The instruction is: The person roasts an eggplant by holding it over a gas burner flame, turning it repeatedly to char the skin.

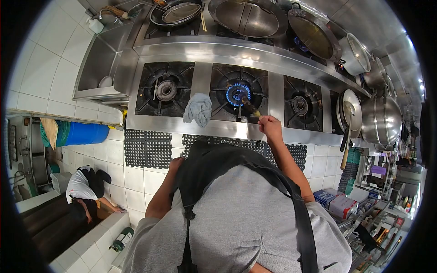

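My right hand (270, 126) is closed in a pinch on the yellowish end of a dark, slender item (249, 108); its exact kind I cannot make out. Its dark tip reaches over the edge of the lit middle burner (238, 94), which burns with a ring of blue flame. Low at my left side, my left hand (176, 163) is beside the black apron (200, 159), its fingers mostly hidden. A crumpled grey-blue cloth (198, 110) lies on the steel strip between the left and middle burners.
Unlit burners flank the flame, left (165, 90) and right (299, 105). Woks and pans (248, 18) line the back ledge. Stacked pans with a ladle (349, 109) and a large steel pot (382, 120) stand right. A sink (102, 54) is left; another person (84, 186) bends down lower left.
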`<act>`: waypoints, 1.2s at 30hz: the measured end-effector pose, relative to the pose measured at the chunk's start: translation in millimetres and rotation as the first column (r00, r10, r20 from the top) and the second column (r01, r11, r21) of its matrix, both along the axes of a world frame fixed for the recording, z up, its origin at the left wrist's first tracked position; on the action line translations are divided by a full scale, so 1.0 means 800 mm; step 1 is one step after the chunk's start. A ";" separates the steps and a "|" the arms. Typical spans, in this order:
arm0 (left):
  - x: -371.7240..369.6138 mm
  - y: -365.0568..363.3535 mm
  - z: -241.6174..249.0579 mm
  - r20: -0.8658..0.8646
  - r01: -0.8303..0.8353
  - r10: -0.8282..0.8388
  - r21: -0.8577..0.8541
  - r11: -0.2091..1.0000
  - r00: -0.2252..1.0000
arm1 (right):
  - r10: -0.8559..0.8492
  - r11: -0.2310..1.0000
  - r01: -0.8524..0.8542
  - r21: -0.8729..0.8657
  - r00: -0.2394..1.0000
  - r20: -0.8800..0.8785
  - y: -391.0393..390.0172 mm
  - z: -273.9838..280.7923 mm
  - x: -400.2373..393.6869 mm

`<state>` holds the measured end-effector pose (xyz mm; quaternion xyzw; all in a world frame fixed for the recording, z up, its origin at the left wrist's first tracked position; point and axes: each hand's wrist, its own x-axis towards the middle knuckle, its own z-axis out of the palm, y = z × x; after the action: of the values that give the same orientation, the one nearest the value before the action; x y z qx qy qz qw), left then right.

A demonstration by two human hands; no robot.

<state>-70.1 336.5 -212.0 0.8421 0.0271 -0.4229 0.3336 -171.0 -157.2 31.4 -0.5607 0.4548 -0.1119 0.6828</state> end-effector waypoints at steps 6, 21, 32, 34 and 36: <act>0.003 -0.004 0.006 -0.060 -0.079 0.078 -0.013 0.997 0.995 | -0.031 1.000 0.031 -0.005 0.999 -0.022 0.000 0.010 0.000; 0.006 -0.017 0.052 -0.058 -0.066 0.068 0.032 0.997 0.996 | -0.103 0.929 0.112 0.353 0.994 -0.045 -0.004 0.036 0.009; 0.004 -0.010 0.023 -0.051 -0.056 0.055 -0.007 0.998 0.997 | -0.080 0.917 0.086 0.390 0.996 -0.033 -0.002 0.044 0.016; 0.004 -0.012 0.028 -0.049 -0.058 0.057 -0.005 0.998 0.997 | -0.084 0.908 0.091 0.410 0.996 -0.037 -0.004 0.042 0.017; 0.003 -0.015 0.032 -0.046 -0.055 0.056 0.017 0.998 0.997 | -0.084 0.903 0.093 0.420 0.996 -0.040 -0.006 0.040 0.016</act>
<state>-67.5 324.9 -186.2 0.8336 0.0615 -0.4325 0.3380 -158.0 -161.7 63.5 -0.3800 0.5004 -0.0357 0.7772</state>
